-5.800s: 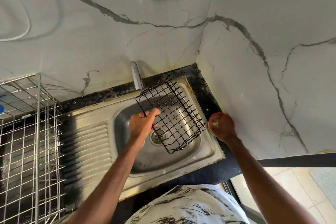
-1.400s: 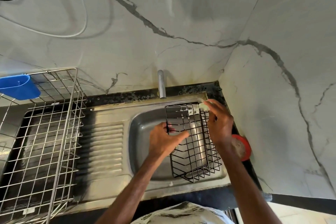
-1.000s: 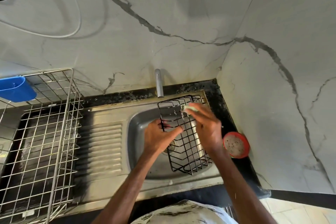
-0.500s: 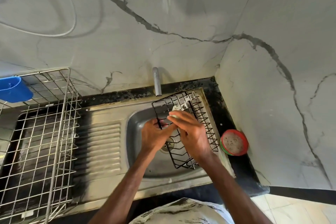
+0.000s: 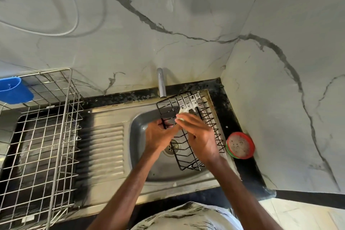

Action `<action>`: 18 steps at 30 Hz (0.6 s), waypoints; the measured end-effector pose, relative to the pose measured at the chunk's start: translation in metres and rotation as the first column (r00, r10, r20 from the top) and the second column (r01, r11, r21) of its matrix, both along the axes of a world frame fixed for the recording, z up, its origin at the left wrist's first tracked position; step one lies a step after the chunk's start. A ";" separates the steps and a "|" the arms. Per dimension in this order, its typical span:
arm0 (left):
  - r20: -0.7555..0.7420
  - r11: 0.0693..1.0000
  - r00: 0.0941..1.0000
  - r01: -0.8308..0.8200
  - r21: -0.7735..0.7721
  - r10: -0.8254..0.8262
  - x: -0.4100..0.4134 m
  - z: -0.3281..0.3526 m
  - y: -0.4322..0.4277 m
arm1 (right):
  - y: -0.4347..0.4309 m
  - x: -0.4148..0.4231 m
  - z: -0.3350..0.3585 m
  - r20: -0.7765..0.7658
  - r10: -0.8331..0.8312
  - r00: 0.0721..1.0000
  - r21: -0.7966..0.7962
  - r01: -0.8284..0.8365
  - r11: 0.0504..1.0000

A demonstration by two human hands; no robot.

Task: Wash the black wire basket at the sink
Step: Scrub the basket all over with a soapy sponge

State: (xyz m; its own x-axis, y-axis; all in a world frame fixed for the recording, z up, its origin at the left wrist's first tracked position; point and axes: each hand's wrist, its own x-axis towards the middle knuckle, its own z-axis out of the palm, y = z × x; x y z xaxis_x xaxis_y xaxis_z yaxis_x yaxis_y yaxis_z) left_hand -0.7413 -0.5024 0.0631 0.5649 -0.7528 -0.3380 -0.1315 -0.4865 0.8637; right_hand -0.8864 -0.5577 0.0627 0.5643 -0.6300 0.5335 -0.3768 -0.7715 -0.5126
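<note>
Gripping the left rim of the black wire basket (image 5: pixel 211 125), the left hand (image 5: pixel 158 137) holds it tilted over the sink (image 5: pixel 141 166). The right hand (image 5: pixel 202 137) pinches what looks like a pale soapy pad (image 5: pixel 181 117) against its wires. Suds cling to its far end under the tap (image 5: pixel 161 85). A red tub (image 5: pixel 240 145) sits beside the sink.

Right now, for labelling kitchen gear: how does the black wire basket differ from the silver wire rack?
The black wire basket is smaller than the silver wire rack. The basket, scrubbed with a sponge, is held tilted over the sink by the left hand; the rack stands beside it. Both are wire grids.
</note>
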 end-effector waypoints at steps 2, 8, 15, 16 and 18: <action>0.011 1.000 1.000 0.009 0.015 -0.009 0.004 0.002 0.001 | -0.011 -0.011 -0.001 0.003 -0.002 1.000 0.007 0.002 1.000; -0.015 1.000 1.000 -0.010 0.027 0.010 0.004 0.004 0.001 | -0.042 -0.034 -0.009 0.079 -0.277 0.958 0.082 0.271 0.959; 0.001 1.000 1.000 -0.002 -0.018 0.002 0.006 0.006 0.002 | 0.009 0.000 -0.004 0.023 -0.001 1.000 0.071 -0.001 0.998; -0.001 1.000 1.000 -0.001 -0.012 0.001 0.006 0.007 0.003 | 0.005 -0.003 -0.004 0.020 0.019 1.000 0.073 -0.020 0.997; -0.006 1.000 1.000 0.013 0.009 -0.013 0.007 0.008 0.003 | -0.007 -0.012 -0.007 -0.004 0.032 0.999 0.053 -0.032 0.998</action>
